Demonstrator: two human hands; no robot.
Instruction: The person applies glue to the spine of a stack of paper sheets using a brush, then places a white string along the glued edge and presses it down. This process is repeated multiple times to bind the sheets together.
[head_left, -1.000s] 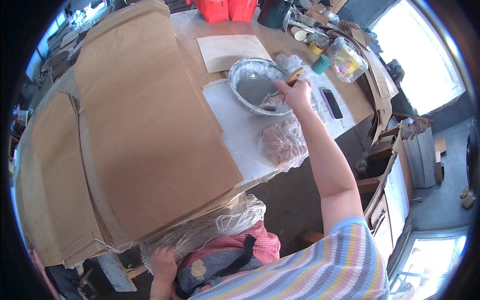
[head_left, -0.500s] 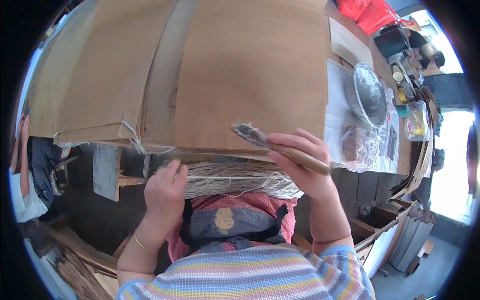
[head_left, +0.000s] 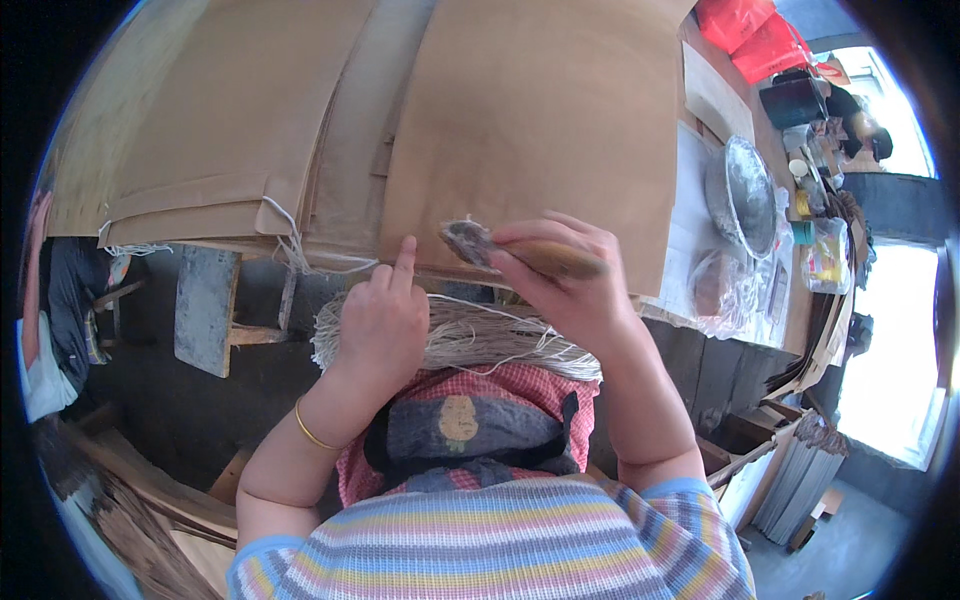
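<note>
My right hand grips a wooden-handled brush. The brush's dark bristles, tipped with white paste, are over the near edge of a large brown paper sheet. My left hand is beside that sheet's near left corner, index finger stretched toward the edge and the other fingers curled. From the curled fingers a white cord trails to the right. Beneath both hands, a thick bundle of white cords lies across my lap, over a red checked apron.
Another stack of brown sheets, with white cord hanging at its corner, lies left. To the right are a metal basin smeared with white and a plastic-wrapped block. A person's arm shows at the far left.
My left hand has moved right and up to the sheet's edge, its index finger now extended. The brush has shifted left and up, its bristles lower to the paper's near edge.
</note>
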